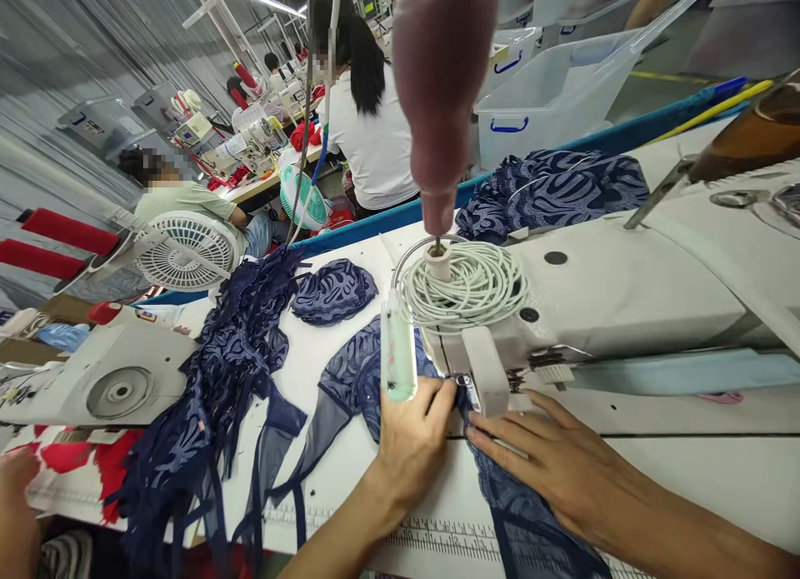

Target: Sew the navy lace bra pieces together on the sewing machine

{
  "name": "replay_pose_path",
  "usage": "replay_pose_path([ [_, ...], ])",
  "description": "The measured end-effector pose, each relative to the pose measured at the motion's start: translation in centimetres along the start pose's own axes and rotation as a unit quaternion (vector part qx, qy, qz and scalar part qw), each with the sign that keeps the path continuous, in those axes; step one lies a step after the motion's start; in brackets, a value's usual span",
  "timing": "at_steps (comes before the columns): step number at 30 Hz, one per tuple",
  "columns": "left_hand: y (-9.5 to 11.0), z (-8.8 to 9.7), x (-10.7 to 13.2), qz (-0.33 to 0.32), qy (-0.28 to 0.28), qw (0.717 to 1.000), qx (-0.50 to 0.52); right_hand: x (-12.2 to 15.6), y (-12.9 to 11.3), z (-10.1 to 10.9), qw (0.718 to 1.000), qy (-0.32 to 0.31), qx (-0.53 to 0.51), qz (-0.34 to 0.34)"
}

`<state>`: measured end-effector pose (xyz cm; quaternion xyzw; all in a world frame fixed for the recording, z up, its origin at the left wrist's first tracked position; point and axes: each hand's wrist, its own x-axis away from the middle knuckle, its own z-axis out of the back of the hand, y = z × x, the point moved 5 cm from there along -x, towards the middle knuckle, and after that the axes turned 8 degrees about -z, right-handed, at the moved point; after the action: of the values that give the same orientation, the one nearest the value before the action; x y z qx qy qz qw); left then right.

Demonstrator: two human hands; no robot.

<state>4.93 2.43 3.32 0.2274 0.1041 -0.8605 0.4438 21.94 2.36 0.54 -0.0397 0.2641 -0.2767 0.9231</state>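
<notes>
A navy lace garment piece (525, 504) runs under the needle area of a white sewing machine (625, 287) and hangs toward the front edge. My left hand (412, 433) is closed beside the presser foot, its fingers curled down on the garment; the exact grip is partly hidden. To the right of the foot, my right hand (550, 454) lies with fingers stretched out flat over the lace. Behind my left hand, more navy lace and mesh (350, 371) spreads on the white table. A light green plate (398, 354) on the machine stands just above that hand.
A heap of navy lace pieces (237, 362) lies left, a lace cup (334, 291) behind it. More lace (556, 187) is piled at the back. Coiled pale cord (468, 283) sits on the machine under a hanging thread cone (441, 87). At the left edge shows another person's hand (16, 479).
</notes>
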Motion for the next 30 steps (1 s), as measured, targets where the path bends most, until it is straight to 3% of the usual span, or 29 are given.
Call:
replay_pose_path([
  [3, -0.2, 1.8, 0.5, 0.035, 0.047, 0.998, 0.032, -0.3, -0.4, 0.6, 1.000, 0.013, -0.021, 0.001],
  [5, 0.3, 2.2, 0.5, 0.015, 0.041, 0.999, 0.030, -0.5, -0.5, 0.9, 0.999, 0.024, -0.036, 0.001],
  [10, 1.7, 1.2, 0.4, -0.045, 0.012, 0.999, -0.002, -0.5, -0.6, 1.3, 0.998, 0.040, -0.050, 0.003],
  [30, 2.4, 0.3, 0.5, -0.027, 0.022, 0.999, 0.000, 0.2, -0.8, 0.6, 0.998, 0.034, -0.048, -0.006],
])
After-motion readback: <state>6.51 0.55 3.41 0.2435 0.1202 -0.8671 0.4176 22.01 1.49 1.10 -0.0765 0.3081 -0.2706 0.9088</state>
